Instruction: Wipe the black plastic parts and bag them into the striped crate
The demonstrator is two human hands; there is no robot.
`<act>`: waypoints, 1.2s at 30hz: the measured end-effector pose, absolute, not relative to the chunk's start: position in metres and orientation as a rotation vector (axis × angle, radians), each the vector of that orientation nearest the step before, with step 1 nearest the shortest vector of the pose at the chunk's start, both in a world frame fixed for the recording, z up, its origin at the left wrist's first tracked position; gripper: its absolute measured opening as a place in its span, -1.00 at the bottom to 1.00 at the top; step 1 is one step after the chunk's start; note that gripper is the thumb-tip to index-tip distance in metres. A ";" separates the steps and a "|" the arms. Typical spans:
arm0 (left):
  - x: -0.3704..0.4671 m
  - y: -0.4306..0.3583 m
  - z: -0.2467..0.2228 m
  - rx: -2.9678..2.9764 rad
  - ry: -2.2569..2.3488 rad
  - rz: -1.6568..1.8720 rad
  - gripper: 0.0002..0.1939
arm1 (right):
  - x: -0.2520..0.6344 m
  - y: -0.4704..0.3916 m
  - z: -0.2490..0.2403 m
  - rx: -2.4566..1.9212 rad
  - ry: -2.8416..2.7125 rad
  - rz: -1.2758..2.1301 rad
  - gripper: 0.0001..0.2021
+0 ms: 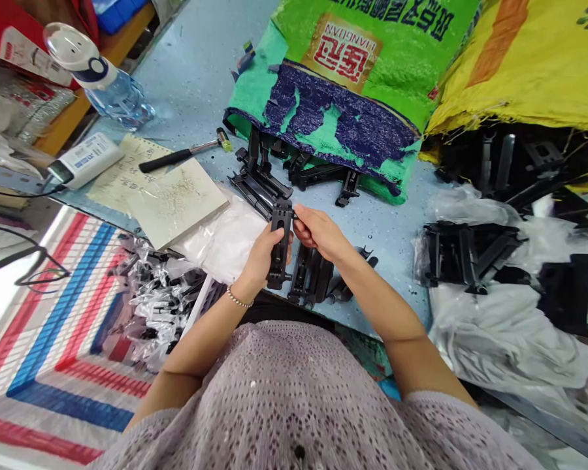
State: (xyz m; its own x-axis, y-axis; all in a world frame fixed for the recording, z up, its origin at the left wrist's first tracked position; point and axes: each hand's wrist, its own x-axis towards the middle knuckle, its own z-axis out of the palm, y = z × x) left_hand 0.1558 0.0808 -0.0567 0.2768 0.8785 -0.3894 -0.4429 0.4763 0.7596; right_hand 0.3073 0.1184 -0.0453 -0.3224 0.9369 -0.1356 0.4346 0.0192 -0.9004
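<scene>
In front of my body, my left hand (263,258) is wrapped round a long black plastic bracket (279,245), its thumb lying on the top face. The fingers of my right hand (318,230) are pinched together at the bracket's upper right side; whatever small piece they hold is mostly hidden. Beneath my right wrist several similar black parts (313,277) lie side by side near the table edge. More black parts (259,183) spill from the mouth of a green woven sack (357,85) just beyond my hands.
Left of my hands are a hammer (186,155), a paper pad (176,202), a white handheld device (92,160) and a water bottle (112,91). A striped basket (68,313) holds bagged parts at lower left. On the right are a yellow sack (534,72) and plastic-wrapped black parts (463,254).
</scene>
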 end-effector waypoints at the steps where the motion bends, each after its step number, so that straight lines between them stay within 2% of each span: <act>1: 0.153 0.082 -0.057 0.575 0.907 0.962 -0.63 | 0.306 0.108 -0.044 -1.331 -1.823 1.348 -0.38; 3: 0.149 0.085 -0.055 0.554 0.934 0.997 -0.57 | 0.303 0.082 -0.043 -1.256 -2.001 1.259 -0.43; 6: 0.144 0.087 -0.054 0.586 0.970 1.030 -0.48 | 0.298 0.046 -0.049 -1.266 -2.277 0.942 -0.53; 10: 0.140 0.082 -0.073 0.728 1.087 0.949 -0.34 | 0.312 0.054 -0.057 -1.239 -2.344 1.036 -0.50; 12: 0.142 0.074 -0.091 0.899 1.200 0.931 -0.33 | 0.333 0.086 -0.059 -1.540 -2.160 0.896 -0.48; 14: 0.148 0.065 -0.110 1.140 1.300 0.910 -0.32 | 0.358 0.126 -0.063 -2.014 -1.829 0.489 -0.50; 16: 0.156 0.057 -0.126 1.356 1.356 0.874 -0.33 | 0.383 0.165 -0.070 -2.290 -1.651 0.296 -0.46; 18: 0.161 0.053 -0.133 1.469 1.369 0.845 -0.33 | 0.404 0.191 -0.075 -2.473 -1.590 0.388 -0.40; 20: 0.162 0.054 -0.131 1.474 1.362 0.852 -0.35 | 0.417 0.198 -0.076 -2.534 -1.571 0.557 -0.46; 24: 0.160 0.064 -0.105 1.381 1.285 0.993 -0.48 | 0.409 0.152 -0.059 -2.363 -1.657 0.690 -0.59; 27: 0.170 0.074 -0.082 1.108 1.035 1.051 -0.45 | 0.379 0.095 -0.038 -2.269 -1.839 0.563 -0.60; 29: 0.177 0.080 -0.069 0.859 0.936 1.045 -0.46 | 0.359 0.069 -0.027 -1.913 -2.147 0.655 -0.57; 32: 0.177 0.082 -0.057 0.672 0.936 0.993 -0.60 | 0.339 0.063 -0.021 -1.451 -2.284 0.771 -0.58; 36: 0.167 0.074 -0.050 0.532 0.864 0.914 -0.62 | 0.322 0.101 -0.031 -1.577 -2.120 0.406 -0.46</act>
State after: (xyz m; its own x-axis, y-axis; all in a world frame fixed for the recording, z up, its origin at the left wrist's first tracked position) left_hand 0.1670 0.0739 -0.0504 0.3244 0.8513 -0.4123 -0.4589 0.5228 0.7184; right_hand 0.3225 0.1012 -0.0308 -0.2337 0.9538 0.1888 0.8167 0.2979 -0.4942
